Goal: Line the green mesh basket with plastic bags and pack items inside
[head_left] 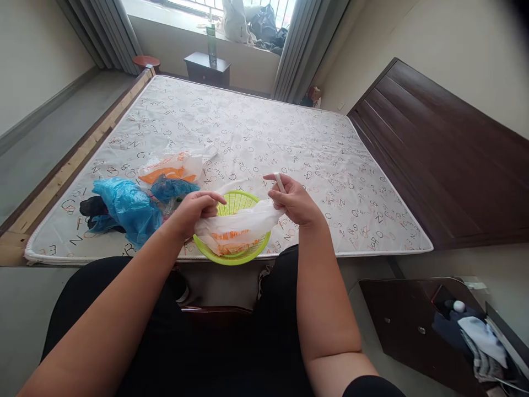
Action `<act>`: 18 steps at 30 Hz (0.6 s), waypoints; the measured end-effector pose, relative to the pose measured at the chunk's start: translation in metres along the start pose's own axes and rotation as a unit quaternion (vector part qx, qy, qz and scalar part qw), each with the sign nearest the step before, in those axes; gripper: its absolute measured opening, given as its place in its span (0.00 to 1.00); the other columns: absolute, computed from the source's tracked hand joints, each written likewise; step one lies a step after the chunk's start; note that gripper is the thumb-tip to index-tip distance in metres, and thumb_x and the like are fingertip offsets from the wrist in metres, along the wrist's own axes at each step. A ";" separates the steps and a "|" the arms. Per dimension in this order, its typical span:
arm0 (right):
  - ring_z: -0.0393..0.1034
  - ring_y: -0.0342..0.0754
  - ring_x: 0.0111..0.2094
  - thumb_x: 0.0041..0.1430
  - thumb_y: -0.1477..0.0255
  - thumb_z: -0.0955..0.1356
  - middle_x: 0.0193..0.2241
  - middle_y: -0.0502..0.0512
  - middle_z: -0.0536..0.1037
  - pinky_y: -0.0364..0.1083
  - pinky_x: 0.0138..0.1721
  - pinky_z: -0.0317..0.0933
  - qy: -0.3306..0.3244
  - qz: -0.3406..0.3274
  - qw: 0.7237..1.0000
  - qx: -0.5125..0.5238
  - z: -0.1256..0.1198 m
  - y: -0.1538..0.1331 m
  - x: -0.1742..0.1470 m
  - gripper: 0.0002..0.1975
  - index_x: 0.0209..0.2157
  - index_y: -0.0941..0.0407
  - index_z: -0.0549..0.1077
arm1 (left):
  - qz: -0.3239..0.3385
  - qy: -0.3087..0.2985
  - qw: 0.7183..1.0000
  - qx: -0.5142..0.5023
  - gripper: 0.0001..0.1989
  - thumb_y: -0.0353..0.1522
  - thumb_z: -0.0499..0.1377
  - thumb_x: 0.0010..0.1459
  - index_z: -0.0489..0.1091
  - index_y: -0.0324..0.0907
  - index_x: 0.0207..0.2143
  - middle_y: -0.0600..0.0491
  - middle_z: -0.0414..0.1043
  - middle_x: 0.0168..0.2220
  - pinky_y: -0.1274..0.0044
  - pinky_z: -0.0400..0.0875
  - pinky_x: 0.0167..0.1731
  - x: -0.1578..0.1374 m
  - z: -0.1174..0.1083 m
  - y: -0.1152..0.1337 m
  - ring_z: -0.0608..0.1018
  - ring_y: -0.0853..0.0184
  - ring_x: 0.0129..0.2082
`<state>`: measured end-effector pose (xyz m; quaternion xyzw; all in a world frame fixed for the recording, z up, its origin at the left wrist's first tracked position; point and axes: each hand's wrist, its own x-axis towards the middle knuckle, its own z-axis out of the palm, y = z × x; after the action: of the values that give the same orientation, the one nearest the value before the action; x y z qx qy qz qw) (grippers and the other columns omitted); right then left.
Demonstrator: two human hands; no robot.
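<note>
A white plastic bag [235, 229] with orange print is stretched sideways between my two hands, over a lime-green plastic basket [233, 259]. My left hand [202, 209] grips the bag's left end, fingers curled and the index finger pointing out. At the bag's right end, my right hand [291, 198] is closed on it, with a strip of the bag sticking up between thumb and fingers. The basket stands at the mattress's near edge, and the bag hides part of its inside. Left of my left hand lie crumpled blue plastic bags [128, 209] and another white-and-orange plastic bag [173, 168].
The letter-printed mattress [281, 132] fills the middle, with a dark wooden headboard [446, 149] on the right. A dark nightstand [413, 314] at lower right bears folded cloth and small items. Beyond the bed, a green bottle [211, 44] stands on another nightstand [206, 69].
</note>
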<state>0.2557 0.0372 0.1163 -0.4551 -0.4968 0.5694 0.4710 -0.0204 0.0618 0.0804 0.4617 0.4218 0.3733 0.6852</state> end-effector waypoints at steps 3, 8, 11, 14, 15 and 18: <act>0.50 0.38 0.21 0.60 0.56 0.74 0.23 0.41 0.55 0.41 0.24 0.55 0.063 -0.060 0.995 0.053 -0.002 0.002 0.002 0.18 0.46 0.51 0.76 | 0.034 0.105 0.994 -0.003 0.08 0.28 0.62 0.45 0.79 0.37 0.30 0.62 0.47 0.17 0.79 0.44 0.19 0.005 -0.002 0.004 0.51 0.76 0.17; 0.50 0.39 0.21 0.65 0.50 0.67 0.23 0.40 0.53 0.44 0.32 0.67 0.227 -0.116 0.964 0.081 0.012 0.000 0.006 0.20 0.49 0.49 0.74 | 0.073 0.194 0.976 0.059 0.17 0.34 0.62 0.49 0.81 0.36 0.40 0.61 0.52 0.17 0.79 0.48 0.20 0.008 0.003 -0.003 0.55 0.74 0.18; 0.47 0.40 0.20 0.67 0.49 0.64 0.22 0.40 0.54 0.45 0.32 0.69 0.244 -0.104 0.961 0.080 0.025 -0.009 0.002 0.25 0.59 0.47 0.70 | 0.085 0.226 0.961 0.132 0.20 0.39 0.61 0.53 0.83 0.36 0.43 0.60 0.55 0.17 0.78 0.52 0.21 0.013 0.001 -0.012 0.57 0.73 0.19; 0.47 0.40 0.20 0.68 0.51 0.65 0.25 0.43 0.65 0.43 0.25 0.65 0.187 -0.080 0.974 0.098 0.033 -0.015 -0.002 0.27 0.63 0.46 0.68 | 0.085 0.245 0.957 0.128 0.21 0.39 0.61 0.53 0.82 0.36 0.44 0.61 0.54 0.17 0.78 0.60 0.24 0.019 -0.004 -0.015 0.56 0.73 0.18; 0.47 0.40 0.20 0.67 0.52 0.66 0.28 0.45 0.69 0.43 0.23 0.62 0.161 -0.066 0.980 0.095 0.034 -0.016 -0.003 0.26 0.63 0.44 0.68 | 0.087 0.247 0.958 0.114 0.21 0.39 0.61 0.53 0.82 0.35 0.44 0.62 0.53 0.17 0.77 0.62 0.25 0.021 -0.005 -0.014 0.56 0.73 0.18; 0.48 0.39 0.20 0.66 0.56 0.69 0.35 0.47 0.75 0.41 0.19 0.56 0.085 -0.012 0.995 0.059 0.035 -0.012 -0.004 0.25 0.63 0.40 0.68 | 0.088 0.247 0.963 0.054 0.20 0.38 0.62 0.53 0.81 0.35 0.45 0.63 0.53 0.17 0.77 0.67 0.29 0.022 -0.007 -0.010 0.56 0.74 0.18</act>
<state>0.2229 0.0295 0.1318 -0.4673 -0.4263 0.5509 0.5445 -0.0176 0.0810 0.0637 0.4264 0.5554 0.5112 0.4984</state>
